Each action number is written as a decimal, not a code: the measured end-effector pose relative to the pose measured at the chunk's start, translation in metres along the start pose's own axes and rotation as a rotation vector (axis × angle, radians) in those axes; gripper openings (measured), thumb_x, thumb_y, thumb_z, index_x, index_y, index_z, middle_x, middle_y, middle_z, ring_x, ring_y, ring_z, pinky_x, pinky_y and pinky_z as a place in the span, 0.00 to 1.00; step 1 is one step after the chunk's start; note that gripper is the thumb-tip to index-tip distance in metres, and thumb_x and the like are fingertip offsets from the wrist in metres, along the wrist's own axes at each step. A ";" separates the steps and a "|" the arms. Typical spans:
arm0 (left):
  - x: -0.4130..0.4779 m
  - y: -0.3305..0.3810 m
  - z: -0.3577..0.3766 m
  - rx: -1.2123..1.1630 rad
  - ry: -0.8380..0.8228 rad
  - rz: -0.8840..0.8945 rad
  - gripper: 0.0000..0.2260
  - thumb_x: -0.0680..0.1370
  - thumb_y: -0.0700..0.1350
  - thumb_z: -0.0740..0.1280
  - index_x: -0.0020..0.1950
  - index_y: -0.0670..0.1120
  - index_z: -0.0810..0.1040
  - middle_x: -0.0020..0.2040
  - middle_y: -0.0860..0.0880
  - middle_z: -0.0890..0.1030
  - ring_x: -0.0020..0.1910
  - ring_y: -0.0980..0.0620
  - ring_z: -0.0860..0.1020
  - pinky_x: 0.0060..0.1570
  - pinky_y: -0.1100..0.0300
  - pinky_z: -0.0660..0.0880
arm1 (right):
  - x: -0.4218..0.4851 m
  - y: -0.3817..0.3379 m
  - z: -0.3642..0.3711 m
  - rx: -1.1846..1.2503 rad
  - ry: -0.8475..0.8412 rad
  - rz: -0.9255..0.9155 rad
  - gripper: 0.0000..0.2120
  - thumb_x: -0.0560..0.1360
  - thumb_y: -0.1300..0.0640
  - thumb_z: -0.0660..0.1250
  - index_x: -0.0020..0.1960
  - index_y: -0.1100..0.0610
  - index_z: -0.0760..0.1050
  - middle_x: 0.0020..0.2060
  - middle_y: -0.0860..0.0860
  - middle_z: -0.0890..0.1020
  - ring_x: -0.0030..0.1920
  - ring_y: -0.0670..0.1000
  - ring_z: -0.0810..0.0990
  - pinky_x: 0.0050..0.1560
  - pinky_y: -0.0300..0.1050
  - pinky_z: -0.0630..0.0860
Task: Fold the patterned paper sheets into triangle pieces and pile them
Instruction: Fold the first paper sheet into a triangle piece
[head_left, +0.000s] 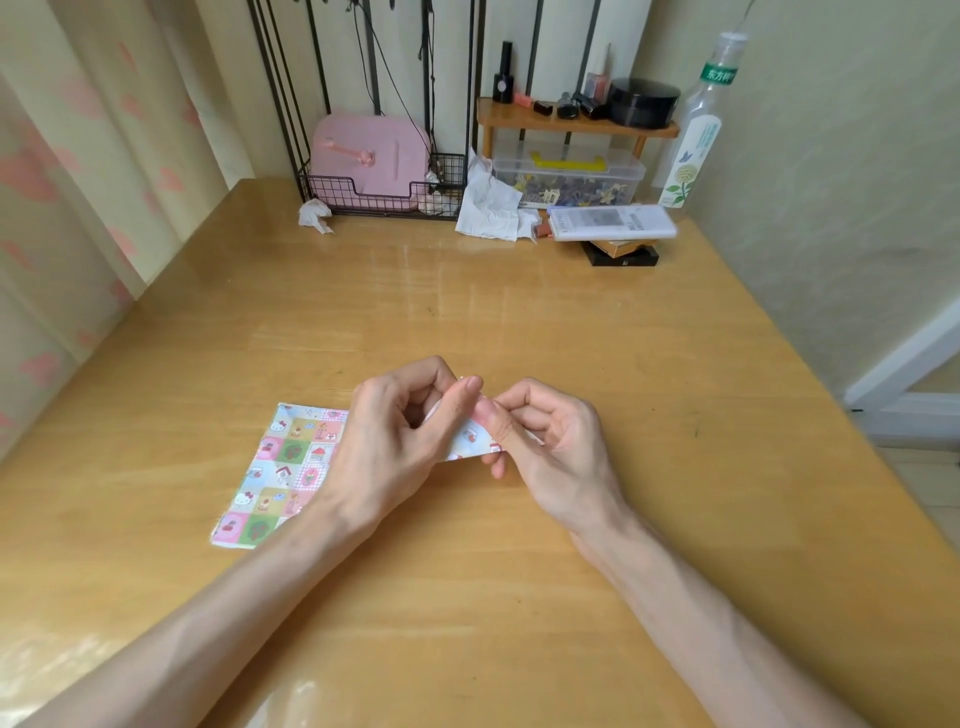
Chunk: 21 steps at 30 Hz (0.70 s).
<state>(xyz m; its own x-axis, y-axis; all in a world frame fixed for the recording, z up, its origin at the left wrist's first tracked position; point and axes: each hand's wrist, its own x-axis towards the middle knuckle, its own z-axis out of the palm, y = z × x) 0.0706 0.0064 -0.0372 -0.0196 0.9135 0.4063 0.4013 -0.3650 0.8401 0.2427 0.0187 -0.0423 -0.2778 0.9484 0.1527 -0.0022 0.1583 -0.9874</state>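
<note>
Both hands meet above the table (519, 322), the left hand (400, 436) and right hand (545, 436) each pinching a small folded paper (467, 439) between curled fingers. Most of that paper is hidden, so its shape is unclear. The flat patterned sheet (283, 467) lies just left, its right edge covered by the left wrist.

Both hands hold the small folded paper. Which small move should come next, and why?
Probably fold one end over into a triangle: the left hand and right hand both pinch the paper strip, which looks folded narrow but not yet triangular. Another patterned sheet lies flat.
</note>
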 end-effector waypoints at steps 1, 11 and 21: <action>0.000 0.000 0.000 -0.005 0.002 0.000 0.17 0.82 0.52 0.68 0.35 0.49 0.72 0.24 0.47 0.68 0.25 0.58 0.62 0.27 0.64 0.61 | 0.000 0.000 0.000 0.008 0.002 0.007 0.10 0.80 0.56 0.71 0.45 0.62 0.80 0.30 0.54 0.82 0.28 0.51 0.77 0.36 0.40 0.75; 0.003 -0.006 -0.013 -0.108 -0.047 -0.104 0.16 0.81 0.58 0.67 0.42 0.48 0.81 0.26 0.53 0.70 0.24 0.55 0.66 0.26 0.63 0.64 | 0.004 0.003 -0.008 0.012 0.066 0.060 0.12 0.78 0.51 0.73 0.43 0.60 0.83 0.32 0.55 0.85 0.31 0.52 0.82 0.39 0.36 0.76; 0.006 -0.017 -0.022 -0.048 -0.102 -0.190 0.22 0.78 0.62 0.70 0.33 0.46 0.79 0.24 0.52 0.73 0.23 0.55 0.66 0.25 0.64 0.62 | 0.005 0.002 -0.013 -0.032 0.081 0.084 0.09 0.78 0.51 0.73 0.46 0.56 0.85 0.37 0.53 0.87 0.34 0.50 0.84 0.39 0.33 0.75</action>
<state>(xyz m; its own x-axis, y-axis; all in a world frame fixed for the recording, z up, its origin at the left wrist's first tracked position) 0.0438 0.0139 -0.0411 0.0030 0.9792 0.2030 0.3554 -0.1908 0.9150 0.2540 0.0276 -0.0424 -0.1969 0.9777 0.0733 0.0494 0.0845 -0.9952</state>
